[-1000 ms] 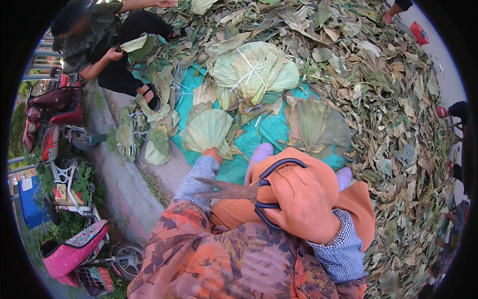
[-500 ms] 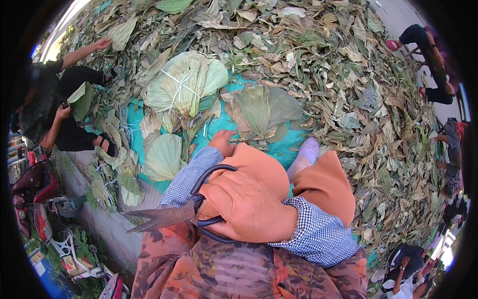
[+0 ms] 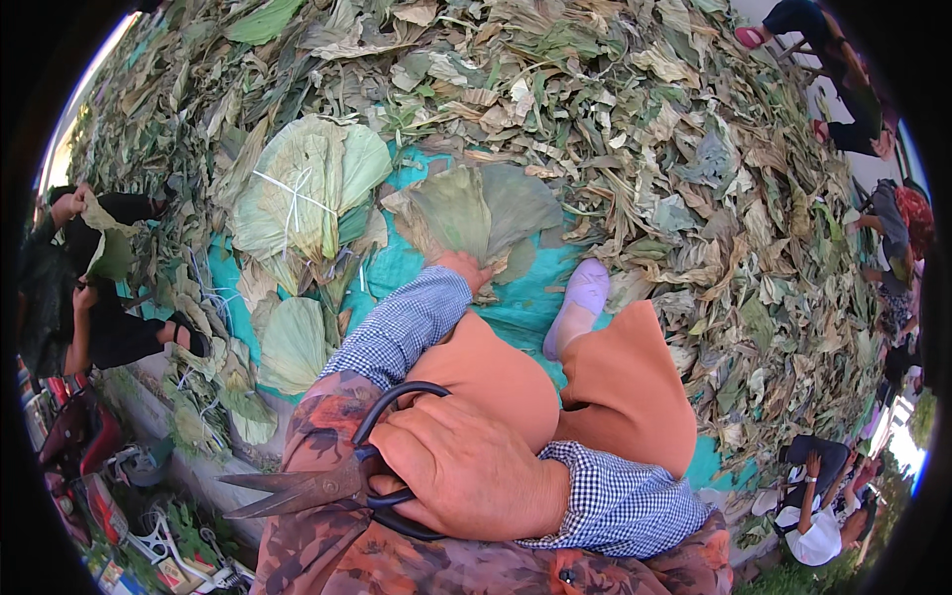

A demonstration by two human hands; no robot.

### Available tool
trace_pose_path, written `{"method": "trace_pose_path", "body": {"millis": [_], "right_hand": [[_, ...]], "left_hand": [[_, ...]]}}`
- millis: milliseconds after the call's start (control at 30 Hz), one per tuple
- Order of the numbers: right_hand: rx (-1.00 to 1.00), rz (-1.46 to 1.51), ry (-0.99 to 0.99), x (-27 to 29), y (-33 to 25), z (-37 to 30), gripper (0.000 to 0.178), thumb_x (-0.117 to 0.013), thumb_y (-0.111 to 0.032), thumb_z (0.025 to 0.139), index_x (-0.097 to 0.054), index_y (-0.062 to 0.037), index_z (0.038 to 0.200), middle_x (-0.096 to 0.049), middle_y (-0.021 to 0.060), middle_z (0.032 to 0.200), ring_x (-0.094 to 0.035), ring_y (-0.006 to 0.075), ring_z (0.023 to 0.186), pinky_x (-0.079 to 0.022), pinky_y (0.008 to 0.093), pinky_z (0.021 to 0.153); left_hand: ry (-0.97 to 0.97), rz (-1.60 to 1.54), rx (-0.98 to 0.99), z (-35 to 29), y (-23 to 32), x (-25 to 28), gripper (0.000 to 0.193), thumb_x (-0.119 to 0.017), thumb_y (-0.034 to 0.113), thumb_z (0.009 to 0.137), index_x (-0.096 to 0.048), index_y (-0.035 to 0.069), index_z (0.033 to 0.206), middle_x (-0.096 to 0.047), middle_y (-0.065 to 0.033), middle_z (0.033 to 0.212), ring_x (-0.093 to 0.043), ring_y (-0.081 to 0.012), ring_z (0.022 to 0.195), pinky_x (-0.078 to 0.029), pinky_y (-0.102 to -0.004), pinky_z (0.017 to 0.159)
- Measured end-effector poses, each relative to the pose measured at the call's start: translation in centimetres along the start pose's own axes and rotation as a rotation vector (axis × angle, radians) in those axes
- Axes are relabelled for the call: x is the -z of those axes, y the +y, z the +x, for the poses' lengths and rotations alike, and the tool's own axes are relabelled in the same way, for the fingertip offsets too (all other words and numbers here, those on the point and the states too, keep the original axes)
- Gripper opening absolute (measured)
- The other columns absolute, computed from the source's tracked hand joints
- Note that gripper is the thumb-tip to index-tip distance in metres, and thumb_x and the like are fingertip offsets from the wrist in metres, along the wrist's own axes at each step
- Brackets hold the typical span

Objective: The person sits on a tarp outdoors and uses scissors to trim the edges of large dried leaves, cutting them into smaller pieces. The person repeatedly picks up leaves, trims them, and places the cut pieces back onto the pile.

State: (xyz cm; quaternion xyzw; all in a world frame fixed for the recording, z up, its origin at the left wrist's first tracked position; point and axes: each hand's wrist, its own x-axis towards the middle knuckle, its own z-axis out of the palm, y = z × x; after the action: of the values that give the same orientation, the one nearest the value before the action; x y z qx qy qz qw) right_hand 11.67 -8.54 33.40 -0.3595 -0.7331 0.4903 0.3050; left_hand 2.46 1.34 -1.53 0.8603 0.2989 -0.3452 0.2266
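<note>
My right hand [image 3: 466,471] is wrapped round the dark handles of a pair of scissors [image 3: 307,489]. Their worn, rusty blades point left over my lap, slightly apart. Farther forward, my left hand [image 3: 464,270] has its fingers curled at the narrow base of a fan of dried leaves [image 3: 486,210], large and grey-green, resting on a teal sheet [image 3: 397,263]. Part of that grip is hidden by the hand itself. Left of the fan lies a bundle of big pale leaves [image 3: 307,183], tied crosswise with white string. A single pale leaf [image 3: 295,347] is nearer me.
A deep heap of dry leaves [image 3: 674,188] spreads ahead and to the right. At the left, a person in dark clothes [image 3: 89,268] handles a leaf; other people sit along the right rim. Parked vehicles [image 3: 89,446] stand at lower left. My lilac shoe [image 3: 587,288] is on the sheet.
My left hand has moved forward from beside my knee to the base of the leaf fan. The scissors stay in my right hand. The view has shifted, and the person at left has lowered an outstretched arm.
</note>
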Motion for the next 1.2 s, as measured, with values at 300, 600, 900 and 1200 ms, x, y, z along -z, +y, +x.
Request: {"method": "trace_pose_path", "body": {"millis": [300, 600, 900, 1200], "right_hand": [[0.129, -0.185, -0.115, -1.3, -0.4, 0.0, 0.044, -0.076, -0.022, 0.073, -0.057, -0.0001, 0.106, -0.059, 0.0131, 0.097, -0.057, 0.0300, 0.093, -0.047, 0.0386, 0.084], [0.266, -0.195, -0.144, -2.9, -2.3, 1.6, 0.035, -0.074, -0.025, 0.075, -0.056, -0.0020, 0.094, -0.057, 0.0109, 0.087, -0.057, 0.0283, 0.088, -0.046, 0.0371, 0.081], [0.229, -0.275, -0.288, -4.5, -3.3, 2.7, 0.062, -0.083, -0.016, 0.060, -0.058, 0.0054, 0.113, -0.063, 0.0194, 0.105, -0.062, 0.0366, 0.101, -0.050, 0.0436, 0.088], [0.276, -0.280, -0.222, -4.3, -2.5, 2.5, 0.045, -0.077, -0.025, 0.073, -0.058, 0.0008, 0.105, -0.059, 0.0131, 0.094, -0.058, 0.0298, 0.093, -0.047, 0.0384, 0.083]], "left_hand": [[0.655, -0.647, 0.235, -6.7, -1.0, -2.0, 0.021, -0.064, 0.021, 0.089, -0.062, 0.008, 0.105, -0.066, -0.0120, 0.100, -0.065, -0.0277, 0.093, -0.051, -0.0417, 0.080], [1.238, -1.889, 0.711, -17.4, -1.4, -11.1, 0.017, -0.058, 0.000, 0.092, -0.057, 0.001, 0.110, -0.064, -0.0070, 0.091, -0.065, -0.0142, 0.075, -0.055, -0.0261, 0.062], [1.406, -2.417, 1.407, -21.5, -4.1, -23.4, 0.023, -0.058, 0.002, 0.093, -0.056, 0.002, 0.116, -0.063, -0.0104, 0.093, -0.063, -0.0174, 0.074, -0.056, -0.0295, 0.065], [0.662, -2.744, 1.131, -21.3, -5.5, -29.8, 0.025, -0.051, 0.009, 0.097, -0.050, 0.000, 0.121, -0.061, -0.0153, 0.100, -0.063, -0.0241, 0.081, -0.058, -0.0413, 0.070]]}}
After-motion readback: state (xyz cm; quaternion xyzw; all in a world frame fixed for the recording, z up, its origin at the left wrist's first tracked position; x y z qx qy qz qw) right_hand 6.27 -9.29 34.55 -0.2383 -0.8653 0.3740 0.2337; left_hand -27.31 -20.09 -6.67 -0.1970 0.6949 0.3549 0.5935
